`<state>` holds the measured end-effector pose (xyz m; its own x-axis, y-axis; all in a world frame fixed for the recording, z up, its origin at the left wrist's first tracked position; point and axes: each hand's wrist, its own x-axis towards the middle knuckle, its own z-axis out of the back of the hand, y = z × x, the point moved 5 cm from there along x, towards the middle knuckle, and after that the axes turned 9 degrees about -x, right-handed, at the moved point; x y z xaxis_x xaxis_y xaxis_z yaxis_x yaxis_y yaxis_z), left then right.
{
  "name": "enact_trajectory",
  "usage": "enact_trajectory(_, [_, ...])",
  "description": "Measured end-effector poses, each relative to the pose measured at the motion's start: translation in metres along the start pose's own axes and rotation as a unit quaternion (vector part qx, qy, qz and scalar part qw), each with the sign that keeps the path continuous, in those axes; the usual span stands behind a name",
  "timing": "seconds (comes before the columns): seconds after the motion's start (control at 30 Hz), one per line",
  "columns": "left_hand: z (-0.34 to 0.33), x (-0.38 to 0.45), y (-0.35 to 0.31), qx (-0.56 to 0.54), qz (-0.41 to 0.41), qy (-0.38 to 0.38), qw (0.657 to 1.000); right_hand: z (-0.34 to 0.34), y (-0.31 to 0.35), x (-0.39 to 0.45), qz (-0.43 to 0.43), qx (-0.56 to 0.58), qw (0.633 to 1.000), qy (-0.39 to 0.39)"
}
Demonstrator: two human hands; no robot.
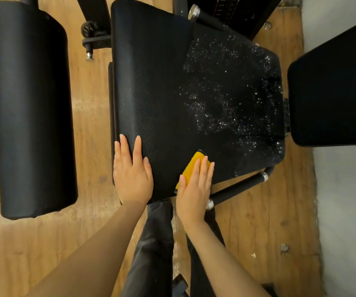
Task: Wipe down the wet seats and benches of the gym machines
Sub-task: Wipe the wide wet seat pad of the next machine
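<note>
wood floor (91,108) under everything. grey wall (344,189) along right edge. black frame (100,20) at top, adjustment knob (88,28) beside it, steel pin (89,55) just below the knob. two grip bars with chrome ends: one up top (207,17), one lower right (237,188). dark trousers (153,249) at bottom centre.

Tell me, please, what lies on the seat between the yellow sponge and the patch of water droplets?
In the head view, only bare black seat lies between the yellow sponge under the right hand and the droplets.
</note>
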<state>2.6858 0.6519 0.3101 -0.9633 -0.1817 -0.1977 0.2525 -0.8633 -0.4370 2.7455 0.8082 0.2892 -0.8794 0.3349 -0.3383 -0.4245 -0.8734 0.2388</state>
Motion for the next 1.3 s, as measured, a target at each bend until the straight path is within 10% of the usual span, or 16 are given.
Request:
enact_trajectory(0.3, [-0.001,0.001,0.001,0.004,-0.006,-0.004,1.0,0.035,0.01,0.128,0.024,0.001,1.0,-0.013])
enact_trajectory(0.6, [-0.002,0.0,0.001,0.002,-0.006,-0.009,1.0,0.005,0.005,0.012,0.092,-0.029,0.995,0.014])
enact_trajectory(0.97, [-0.002,0.001,0.001,0.017,-0.001,-0.009,1.0,0.035,0.039,0.137,0.136,-0.069,0.988,-0.011])
enact_trajectory(1.3, [-0.002,0.001,0.002,0.01,-0.006,-0.005,1.0,0.007,0.02,0.031,0.161,-0.073,0.984,0.019])
